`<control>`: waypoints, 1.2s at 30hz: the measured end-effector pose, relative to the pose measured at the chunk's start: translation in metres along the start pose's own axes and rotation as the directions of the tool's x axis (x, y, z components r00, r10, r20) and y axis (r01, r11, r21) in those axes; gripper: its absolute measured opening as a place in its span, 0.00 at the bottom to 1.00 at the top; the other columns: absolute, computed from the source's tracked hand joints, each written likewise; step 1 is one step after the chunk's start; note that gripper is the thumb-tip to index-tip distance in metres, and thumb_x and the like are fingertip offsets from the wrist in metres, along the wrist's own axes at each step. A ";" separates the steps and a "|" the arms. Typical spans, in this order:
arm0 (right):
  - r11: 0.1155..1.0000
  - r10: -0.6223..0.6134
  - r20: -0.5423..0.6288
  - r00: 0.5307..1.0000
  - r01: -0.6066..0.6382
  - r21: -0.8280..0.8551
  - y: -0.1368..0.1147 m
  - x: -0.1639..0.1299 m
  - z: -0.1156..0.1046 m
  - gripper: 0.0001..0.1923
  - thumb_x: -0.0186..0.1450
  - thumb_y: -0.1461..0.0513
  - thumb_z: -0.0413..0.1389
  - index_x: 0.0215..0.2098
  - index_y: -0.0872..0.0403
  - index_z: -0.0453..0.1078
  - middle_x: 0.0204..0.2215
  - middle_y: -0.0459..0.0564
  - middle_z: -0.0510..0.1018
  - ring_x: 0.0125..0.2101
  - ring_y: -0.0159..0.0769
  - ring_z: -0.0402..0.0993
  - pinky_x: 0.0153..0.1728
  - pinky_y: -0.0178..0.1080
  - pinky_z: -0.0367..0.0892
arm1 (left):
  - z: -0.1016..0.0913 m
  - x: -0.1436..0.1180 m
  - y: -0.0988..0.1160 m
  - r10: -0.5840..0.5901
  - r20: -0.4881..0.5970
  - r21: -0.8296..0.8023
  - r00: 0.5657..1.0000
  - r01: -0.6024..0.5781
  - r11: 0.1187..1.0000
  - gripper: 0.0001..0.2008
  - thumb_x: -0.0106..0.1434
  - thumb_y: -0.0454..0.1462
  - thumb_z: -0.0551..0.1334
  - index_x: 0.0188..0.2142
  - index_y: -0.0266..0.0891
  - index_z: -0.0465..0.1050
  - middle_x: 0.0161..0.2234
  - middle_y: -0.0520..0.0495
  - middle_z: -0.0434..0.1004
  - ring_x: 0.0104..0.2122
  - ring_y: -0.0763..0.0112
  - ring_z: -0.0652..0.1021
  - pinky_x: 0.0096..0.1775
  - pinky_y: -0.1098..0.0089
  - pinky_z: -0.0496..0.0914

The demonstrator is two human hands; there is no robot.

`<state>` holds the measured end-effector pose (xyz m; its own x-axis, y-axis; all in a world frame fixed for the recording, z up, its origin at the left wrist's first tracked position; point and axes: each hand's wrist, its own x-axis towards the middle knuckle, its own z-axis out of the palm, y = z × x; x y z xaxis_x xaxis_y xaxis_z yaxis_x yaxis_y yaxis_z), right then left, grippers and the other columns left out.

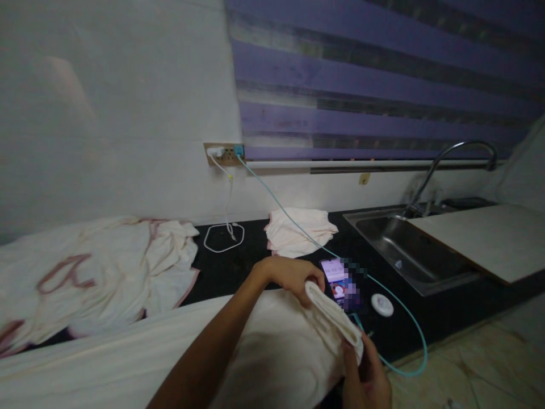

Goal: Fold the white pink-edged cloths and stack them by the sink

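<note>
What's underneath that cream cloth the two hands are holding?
Black countertop shows beyond the far edge of the cream cloth, which the left hand and right hand pinch. Whatever lies beneath its spread is covered, so I can't tell.

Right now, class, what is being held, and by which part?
The cream cloth, by its folded edge: left hand at the far end, right hand at the near end.

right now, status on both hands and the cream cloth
Left hand, right hand: both gripping. Cream cloth: held by its edge. Close beside that edge: lit phone, teal cable.
</note>
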<state>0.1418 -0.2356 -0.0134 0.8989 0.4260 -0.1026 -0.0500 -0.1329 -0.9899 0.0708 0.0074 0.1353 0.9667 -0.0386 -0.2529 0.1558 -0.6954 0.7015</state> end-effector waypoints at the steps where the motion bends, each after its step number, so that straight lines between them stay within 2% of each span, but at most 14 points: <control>1: 1.000 -0.021 -0.027 0.999 0.021 0.002 -0.002 -0.005 0.003 0.41 0.54 0.37 0.61 0.53 0.59 0.75 0.47 0.61 0.83 0.49 0.55 0.78 0.41 0.43 0.74 | 0.000 0.000 0.001 -0.007 -0.011 0.004 1.000 0.007 1.000 0.20 0.50 0.34 0.72 0.44 0.40 0.78 0.37 0.52 0.80 0.31 0.71 0.76 0.33 0.73 0.69; 4: 0.992 -0.120 -0.106 0.987 0.117 -0.037 -0.013 -0.021 0.016 0.42 0.58 0.37 0.58 0.56 0.60 0.73 0.50 0.62 0.81 0.50 0.55 0.77 0.46 0.45 0.73 | 0.001 -0.001 0.004 -0.020 -0.076 0.033 0.997 0.022 0.999 0.16 0.52 0.32 0.69 0.42 0.39 0.79 0.31 0.53 0.78 0.25 0.74 0.73 0.27 0.74 0.64; 8: 0.970 -0.197 -0.150 0.969 0.171 -0.171 -0.029 -0.032 0.024 0.42 0.56 0.36 0.61 0.55 0.57 0.74 0.49 0.61 0.81 0.48 0.54 0.78 0.48 0.47 0.71 | 0.000 0.000 0.009 0.068 -0.150 0.075 0.986 -0.058 0.996 0.13 0.55 0.33 0.69 0.41 0.39 0.80 0.32 0.52 0.80 0.28 0.72 0.75 0.31 0.74 0.66; 11: 0.954 -0.218 -0.196 0.956 0.167 -0.248 -0.034 -0.025 0.018 0.36 0.58 0.36 0.60 0.50 0.54 0.77 0.44 0.58 0.82 0.42 0.51 0.79 0.43 0.45 0.72 | -0.001 0.000 0.011 0.110 -0.176 0.089 0.978 -0.095 0.991 0.11 0.55 0.32 0.69 0.39 0.39 0.82 0.32 0.52 0.81 0.30 0.71 0.77 0.33 0.74 0.66; 15: 0.921 -0.349 -0.125 0.929 0.315 -0.227 -0.032 -0.014 0.006 0.32 0.54 0.36 0.63 0.39 0.53 0.81 0.41 0.58 0.83 0.43 0.52 0.79 0.44 0.45 0.73 | 0.000 0.000 0.012 0.123 -0.186 0.086 0.975 -0.109 0.990 0.12 0.53 0.28 0.69 0.37 0.40 0.84 0.32 0.53 0.83 0.31 0.70 0.79 0.34 0.74 0.67; 17: 0.940 -0.307 -0.126 0.944 0.279 -0.198 -0.033 -0.016 0.004 0.32 0.54 0.36 0.64 0.39 0.53 0.82 0.40 0.58 0.84 0.43 0.52 0.80 0.43 0.45 0.74 | 0.001 0.000 0.014 0.114 -0.184 0.092 0.976 -0.098 0.991 0.11 0.51 0.28 0.69 0.35 0.39 0.84 0.30 0.53 0.82 0.30 0.70 0.79 0.34 0.74 0.67; 19: 0.976 -0.188 -0.167 0.968 0.166 -0.140 -0.037 -0.023 0.006 0.34 0.56 0.36 0.63 0.44 0.55 0.81 0.38 0.57 0.85 0.41 0.51 0.82 0.40 0.44 0.76 | 0.002 0.000 0.016 0.126 -0.184 0.097 0.975 -0.110 0.989 0.11 0.51 0.28 0.70 0.35 0.39 0.83 0.30 0.53 0.82 0.31 0.70 0.79 0.34 0.73 0.67; 21: 0.995 -0.097 -0.210 0.973 0.088 -0.051 -0.043 -0.030 0.009 0.37 0.56 0.36 0.63 0.48 0.57 0.80 0.37 0.58 0.85 0.40 0.51 0.82 0.37 0.42 0.77 | 0.003 0.000 0.018 0.157 -0.190 0.099 0.969 -0.140 0.985 0.10 0.53 0.29 0.69 0.36 0.39 0.83 0.33 0.52 0.83 0.34 0.69 0.80 0.36 0.73 0.67; 26: 0.991 -0.040 -0.229 0.973 0.068 0.116 -0.050 -0.036 0.012 0.41 0.53 0.37 0.67 0.51 0.60 0.79 0.37 0.59 0.86 0.39 0.51 0.84 0.35 0.40 0.79 | 0.004 0.001 0.020 0.179 -0.214 0.110 0.960 -0.158 0.981 0.10 0.58 0.31 0.68 0.40 0.39 0.81 0.37 0.51 0.83 0.36 0.69 0.80 0.38 0.73 0.68; 30: 0.998 0.015 -0.203 0.979 -0.002 0.065 -0.044 -0.034 0.010 0.41 0.54 0.37 0.67 0.51 0.61 0.78 0.35 0.59 0.86 0.41 0.53 0.84 0.33 0.39 0.79 | 0.004 0.000 0.018 0.197 -0.227 0.101 0.954 -0.178 0.979 0.10 0.58 0.32 0.69 0.41 0.39 0.80 0.38 0.51 0.83 0.37 0.68 0.79 0.39 0.72 0.68; 33: 1.000 -0.007 -0.202 0.979 0.008 0.004 -0.043 -0.036 0.010 0.39 0.54 0.38 0.67 0.49 0.60 0.80 0.36 0.59 0.86 0.43 0.55 0.83 0.34 0.40 0.79 | 0.003 -0.001 0.017 0.192 -0.239 0.108 0.952 -0.171 0.979 0.10 0.56 0.30 0.69 0.39 0.39 0.81 0.34 0.52 0.82 0.33 0.70 0.78 0.37 0.73 0.67; 36: 0.998 -0.059 -0.256 0.965 0.048 -0.049 -0.044 -0.041 0.014 0.36 0.56 0.38 0.66 0.49 0.57 0.81 0.34 0.57 0.86 0.40 0.53 0.83 0.32 0.40 0.78 | 0.003 -0.001 0.018 0.187 -0.255 0.108 0.949 -0.165 0.980 0.08 0.55 0.29 0.68 0.36 0.39 0.81 0.32 0.52 0.81 0.30 0.71 0.77 0.35 0.73 0.66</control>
<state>0.1009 -0.2350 0.0331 0.9817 0.1896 -0.0155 0.0145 -0.1558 -0.9877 0.0720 -0.0071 0.1465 0.9980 0.0158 0.0611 -0.0284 -0.7528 0.6577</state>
